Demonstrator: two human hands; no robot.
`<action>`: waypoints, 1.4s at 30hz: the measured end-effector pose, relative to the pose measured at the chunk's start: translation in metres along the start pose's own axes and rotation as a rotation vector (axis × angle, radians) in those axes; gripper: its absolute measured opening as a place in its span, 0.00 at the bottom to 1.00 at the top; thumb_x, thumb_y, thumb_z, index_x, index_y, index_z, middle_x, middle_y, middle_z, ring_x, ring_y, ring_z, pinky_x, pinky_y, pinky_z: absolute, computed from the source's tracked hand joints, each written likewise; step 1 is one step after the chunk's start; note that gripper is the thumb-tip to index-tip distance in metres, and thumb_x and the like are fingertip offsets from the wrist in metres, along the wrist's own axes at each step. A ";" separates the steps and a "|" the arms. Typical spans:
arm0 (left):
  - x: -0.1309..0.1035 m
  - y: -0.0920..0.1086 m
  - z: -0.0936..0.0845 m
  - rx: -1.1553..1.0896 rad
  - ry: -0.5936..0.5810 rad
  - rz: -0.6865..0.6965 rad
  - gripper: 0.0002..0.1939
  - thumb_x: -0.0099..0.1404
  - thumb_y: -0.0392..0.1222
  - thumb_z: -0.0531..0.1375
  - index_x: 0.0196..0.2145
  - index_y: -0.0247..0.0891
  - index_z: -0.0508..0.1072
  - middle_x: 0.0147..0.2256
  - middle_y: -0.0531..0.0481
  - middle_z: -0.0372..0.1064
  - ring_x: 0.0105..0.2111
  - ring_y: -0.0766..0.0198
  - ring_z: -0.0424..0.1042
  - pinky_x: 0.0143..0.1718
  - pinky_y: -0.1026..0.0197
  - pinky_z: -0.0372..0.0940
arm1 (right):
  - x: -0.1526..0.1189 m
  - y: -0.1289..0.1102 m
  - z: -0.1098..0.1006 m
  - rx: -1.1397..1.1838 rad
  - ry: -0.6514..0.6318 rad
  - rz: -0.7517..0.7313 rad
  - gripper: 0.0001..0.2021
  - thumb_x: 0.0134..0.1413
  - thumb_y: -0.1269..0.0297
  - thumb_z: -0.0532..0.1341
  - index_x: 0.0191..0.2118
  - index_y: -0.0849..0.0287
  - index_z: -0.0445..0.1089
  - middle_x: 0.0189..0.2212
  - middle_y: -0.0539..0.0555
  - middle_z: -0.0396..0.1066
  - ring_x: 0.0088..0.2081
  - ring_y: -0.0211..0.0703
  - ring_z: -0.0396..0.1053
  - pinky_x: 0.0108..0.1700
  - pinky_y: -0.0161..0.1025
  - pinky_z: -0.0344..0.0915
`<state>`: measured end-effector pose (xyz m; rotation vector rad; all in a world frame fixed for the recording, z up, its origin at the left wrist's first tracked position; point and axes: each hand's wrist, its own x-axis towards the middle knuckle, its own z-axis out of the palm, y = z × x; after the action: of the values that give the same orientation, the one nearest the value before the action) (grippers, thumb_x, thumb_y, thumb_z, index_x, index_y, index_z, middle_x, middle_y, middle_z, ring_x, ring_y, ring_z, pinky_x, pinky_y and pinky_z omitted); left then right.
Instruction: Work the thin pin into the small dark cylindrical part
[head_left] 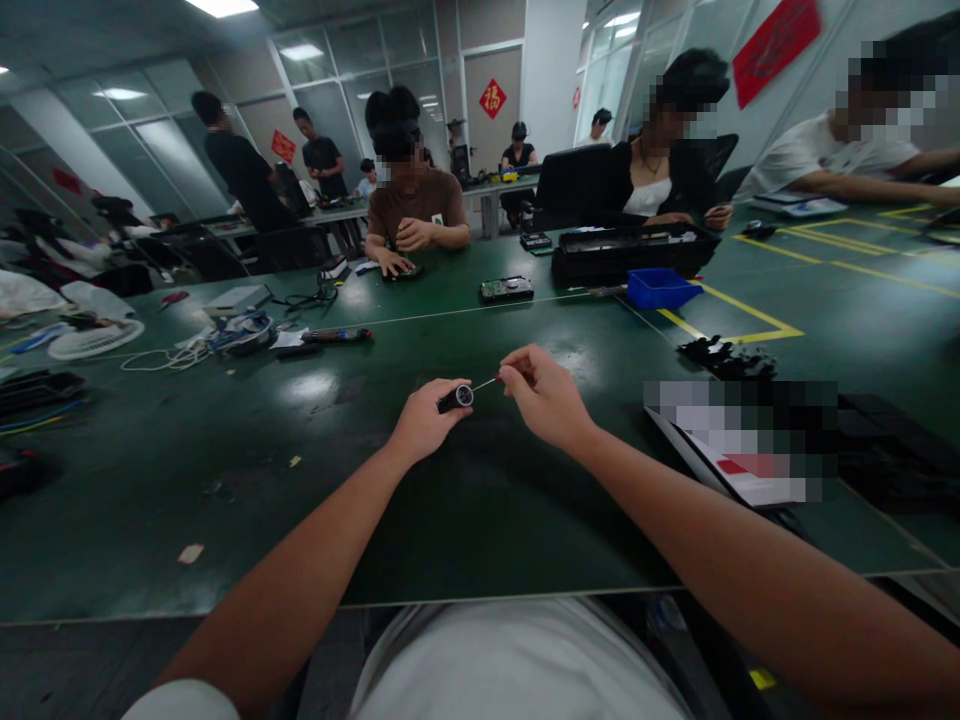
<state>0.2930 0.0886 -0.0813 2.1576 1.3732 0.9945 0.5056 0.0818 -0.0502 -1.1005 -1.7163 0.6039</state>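
My left hand [429, 418] is closed around a short black cylinder [456, 399], whose round end with a pale rim faces me. Just to the right, my right hand [546, 392] pinches a thin metal rod-like tool [486, 384] near its small red end. The tool's other end points at the cylinder, close to its rim; whether they touch cannot be made out. Both hands are above the green table [480, 530], near its middle.
Beyond my hands lies a hard drive [507, 289]. A blue bin [661, 289] stands before a long black device [630, 255]. Cables [244, 332] and a dark tool [337, 336] are at left, a laptop-like object [720, 450] at right. People sit across the table.
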 end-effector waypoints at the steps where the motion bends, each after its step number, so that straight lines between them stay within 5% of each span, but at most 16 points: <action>1: 0.000 0.000 0.000 0.003 0.006 0.002 0.21 0.60 0.36 0.66 0.51 0.42 0.75 0.49 0.46 0.74 0.52 0.55 0.71 0.57 0.50 0.61 | 0.000 0.000 0.000 -0.006 -0.018 -0.007 0.06 0.62 0.61 0.57 0.38 0.56 0.68 0.28 0.50 0.74 0.30 0.42 0.72 0.34 0.40 0.64; 7: 0.000 0.000 0.003 0.028 -0.020 0.018 0.21 0.60 0.37 0.67 0.51 0.43 0.76 0.49 0.46 0.74 0.51 0.54 0.71 0.57 0.49 0.62 | 0.000 0.001 0.000 -0.080 0.028 0.016 0.17 0.66 0.51 0.52 0.32 0.55 0.69 0.22 0.49 0.69 0.25 0.41 0.67 0.30 0.40 0.59; 12: 0.001 -0.001 0.002 0.040 0.001 -0.012 0.20 0.61 0.39 0.66 0.52 0.43 0.75 0.49 0.46 0.74 0.51 0.54 0.71 0.57 0.49 0.61 | 0.000 0.010 0.007 0.046 0.080 0.026 0.10 0.64 0.58 0.53 0.45 0.55 0.66 0.31 0.51 0.74 0.31 0.43 0.71 0.35 0.42 0.64; 23: 0.002 -0.001 0.000 0.018 -0.021 0.041 0.21 0.61 0.37 0.66 0.52 0.43 0.75 0.51 0.46 0.73 0.53 0.55 0.69 0.59 0.49 0.60 | 0.014 0.034 0.015 0.591 0.085 0.412 0.15 0.61 0.48 0.53 0.32 0.54 0.63 0.24 0.50 0.67 0.25 0.40 0.67 0.36 0.44 0.71; 27: 0.002 -0.003 0.000 0.037 -0.008 0.038 0.21 0.61 0.38 0.66 0.53 0.45 0.75 0.51 0.46 0.73 0.53 0.54 0.69 0.58 0.47 0.60 | 0.013 0.029 0.014 0.461 0.199 0.325 0.13 0.62 0.51 0.54 0.33 0.55 0.64 0.28 0.52 0.69 0.27 0.40 0.68 0.33 0.42 0.68; 35: 0.002 0.003 0.000 0.092 0.013 0.005 0.21 0.60 0.36 0.66 0.52 0.42 0.75 0.50 0.46 0.74 0.51 0.55 0.71 0.56 0.50 0.62 | 0.004 0.013 0.007 0.046 0.209 0.126 0.13 0.66 0.55 0.51 0.35 0.55 0.65 0.26 0.50 0.70 0.30 0.42 0.69 0.36 0.42 0.62; 42: 0.001 -0.001 0.002 0.078 0.010 -0.034 0.24 0.63 0.39 0.64 0.57 0.43 0.71 0.51 0.46 0.72 0.51 0.54 0.70 0.57 0.50 0.62 | 0.002 0.010 0.006 0.003 0.198 0.072 0.12 0.66 0.54 0.51 0.37 0.55 0.66 0.26 0.50 0.71 0.30 0.43 0.70 0.35 0.41 0.61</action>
<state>0.2945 0.0905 -0.0829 2.1801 1.4718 0.9542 0.5036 0.0890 -0.0600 -1.1836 -1.5108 0.5228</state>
